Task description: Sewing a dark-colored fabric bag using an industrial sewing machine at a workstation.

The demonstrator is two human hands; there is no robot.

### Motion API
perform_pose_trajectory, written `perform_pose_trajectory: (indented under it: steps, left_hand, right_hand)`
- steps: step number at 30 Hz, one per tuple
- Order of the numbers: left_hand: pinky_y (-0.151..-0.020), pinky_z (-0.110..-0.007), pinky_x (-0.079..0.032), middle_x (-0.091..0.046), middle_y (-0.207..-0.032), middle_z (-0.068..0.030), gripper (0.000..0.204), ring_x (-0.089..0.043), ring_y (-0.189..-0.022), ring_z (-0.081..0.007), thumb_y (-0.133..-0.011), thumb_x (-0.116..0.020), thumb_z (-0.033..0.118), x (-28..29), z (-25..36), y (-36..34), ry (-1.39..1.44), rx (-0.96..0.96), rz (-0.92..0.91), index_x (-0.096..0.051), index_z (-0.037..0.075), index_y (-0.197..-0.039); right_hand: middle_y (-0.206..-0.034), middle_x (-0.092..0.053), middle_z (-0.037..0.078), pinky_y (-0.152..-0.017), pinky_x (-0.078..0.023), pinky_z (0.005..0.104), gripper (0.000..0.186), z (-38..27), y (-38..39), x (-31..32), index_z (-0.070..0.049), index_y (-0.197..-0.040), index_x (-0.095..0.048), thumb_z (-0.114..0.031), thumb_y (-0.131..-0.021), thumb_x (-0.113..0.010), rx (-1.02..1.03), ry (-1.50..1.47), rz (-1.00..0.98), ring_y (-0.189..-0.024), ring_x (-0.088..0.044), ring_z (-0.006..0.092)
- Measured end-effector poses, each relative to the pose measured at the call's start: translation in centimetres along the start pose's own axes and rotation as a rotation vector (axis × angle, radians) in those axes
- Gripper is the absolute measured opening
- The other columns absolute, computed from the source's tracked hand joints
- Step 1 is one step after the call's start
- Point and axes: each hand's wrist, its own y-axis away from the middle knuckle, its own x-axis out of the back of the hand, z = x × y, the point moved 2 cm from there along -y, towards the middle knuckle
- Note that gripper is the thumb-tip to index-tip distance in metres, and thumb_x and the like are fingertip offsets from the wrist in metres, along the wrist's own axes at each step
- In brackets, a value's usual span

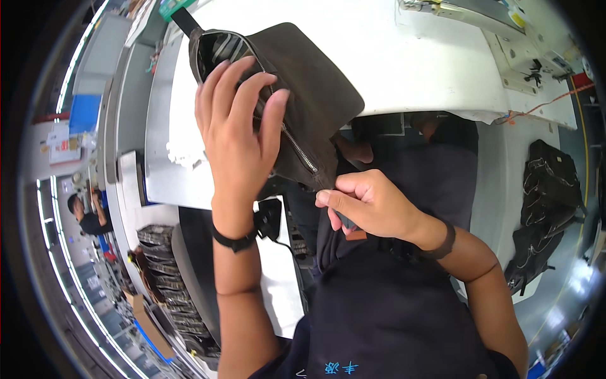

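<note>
A dark brown zippered bag (309, 82) lies tilted over the near edge of the white table, its silver zipper undone and a striped lining showing at the far end. My left hand (240, 132) is over the bag's opening, fingers curved and apart; whether the fingertips touch the lining is hard to tell. At the bag's near corner, by the zipper's end, my right hand (375, 205) pinches the fabric between thumb and fingers. Below those fingers a small orange-brown tab (355, 235) shows, and what it belongs to is partly hidden. A black strap end (184, 21) sticks out at the far corner.
A sewing machine (505, 38) stands at the far right of the white table (416, 69). Several dark bags (546, 189) lie on a surface to the right. Stacked dark pieces (167, 271) are at the left, with another person (91, 215) further off.
</note>
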Motion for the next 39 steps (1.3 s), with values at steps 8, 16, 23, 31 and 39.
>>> perform_pose_trajectory:
  steps: [8, 16, 23, 31, 39]
  left_hand:
    - [-0.106, -0.05, -0.037, -0.071, -0.094, -0.0034, 0.025, -0.064, -0.101, -0.0257, -0.088, -0.08, 0.024, -1.5, 0.1, 0.6, 0.093, 0.064, 0.124, -0.067, 0.008, -0.073]
    - [-0.083, -0.036, -0.039, -0.064, -0.073, 0.0028, 0.034, -0.062, -0.077, -0.0187, -0.08, -0.087, 0.019, -3.9, 0.2, 1.1, 0.091, -0.087, 0.216, -0.06, 0.009, -0.062]
    - [-0.068, -0.035, -0.035, -0.056, -0.062, 0.0015, 0.039, -0.055, -0.068, -0.0186, -0.081, -0.085, 0.018, -5.5, 0.4, 0.2, 0.241, -0.073, 0.027, -0.057, 0.01, -0.056]
    - [-0.068, -0.035, -0.034, -0.052, -0.062, 0.0001, 0.036, -0.053, -0.067, -0.0194, -0.086, -0.081, 0.016, -5.7, -0.1, 0.7, 0.312, -0.046, 0.0, -0.059, 0.007, -0.059]
    - [-0.068, -0.034, -0.036, -0.057, -0.064, 0.002, 0.035, -0.056, -0.068, -0.0174, -0.083, -0.084, 0.017, -7.0, -0.6, 1.0, 0.287, -0.099, 0.033, -0.061, 0.009, -0.058]
  right_hand:
    - [-0.069, -0.068, 0.004, -0.049, -0.047, 0.0216, 0.031, 0.8, 1.2, 1.3, 0.002, -0.092, -0.072, -0.025, -0.103, -0.063, 0.072, -0.046, 0.089, -0.054, -0.058, 0.0057]
    - [-0.062, -0.066, 0.006, -0.046, -0.043, 0.0226, 0.035, -0.2, 2.4, 3.0, 0.004, -0.089, -0.072, -0.027, -0.103, -0.063, -0.101, -0.059, 0.108, -0.046, -0.054, 0.0078]
    - [-0.066, -0.068, 0.006, -0.049, -0.047, 0.0221, 0.034, -0.5, 2.5, 4.8, 0.004, -0.091, -0.072, -0.027, -0.103, -0.064, -0.228, 0.055, 0.049, -0.049, -0.059, 0.0098]
    - [-0.076, -0.072, 0.01, -0.06, -0.056, 0.026, 0.035, 1.0, 0.9, 3.6, 0.004, -0.096, -0.071, -0.03, -0.103, -0.065, -0.157, -0.199, 0.034, -0.067, -0.069, 0.0139]
    - [-0.063, -0.066, 0.005, -0.049, -0.046, 0.0223, 0.039, 0.7, 0.5, 4.1, 0.002, -0.083, -0.07, -0.031, -0.103, -0.064, -0.126, -0.027, 0.056, -0.051, -0.059, 0.0083]
